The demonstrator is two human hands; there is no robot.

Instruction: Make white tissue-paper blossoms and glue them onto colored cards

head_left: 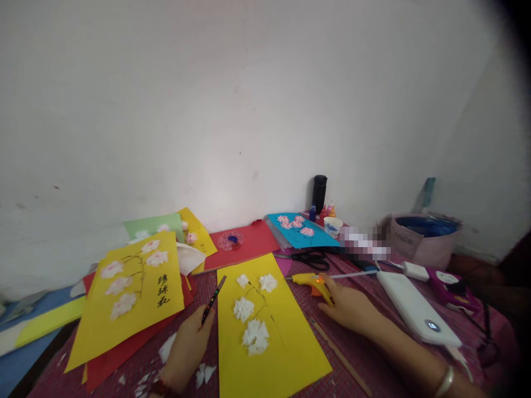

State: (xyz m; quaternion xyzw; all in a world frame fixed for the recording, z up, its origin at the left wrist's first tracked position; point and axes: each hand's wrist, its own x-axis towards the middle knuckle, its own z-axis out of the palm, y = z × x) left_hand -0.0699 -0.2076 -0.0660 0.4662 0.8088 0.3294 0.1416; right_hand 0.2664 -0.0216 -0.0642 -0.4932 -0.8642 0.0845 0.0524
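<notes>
A yellow sheet [286, 342] lies in front of me, with white crumpled-paper flowers [255, 336] on drawn stems. My left hand [188, 342] is at the sheet's left edge, closed around a slim black tool with coloured dots [211, 303] and a flat brownish tip. Its exact kind is unclear. To the right of the sheet, my right hand [348, 308] has its fingers on the handle of a yellow hot glue gun [305, 278]. The gun lies on its side, nozzle pointing left, and a pale glue stick [352, 274] extends from its rear.
White paper scraps [204, 375] lie by my left wrist. Another flower picture [153, 298] rests on stacked sheets at left. Scissors [309, 258], a blue flower sheet [317, 239], a small cup [332, 226] and a black bottle [319, 193] stand behind. A white power bank [415, 307] lies at right.
</notes>
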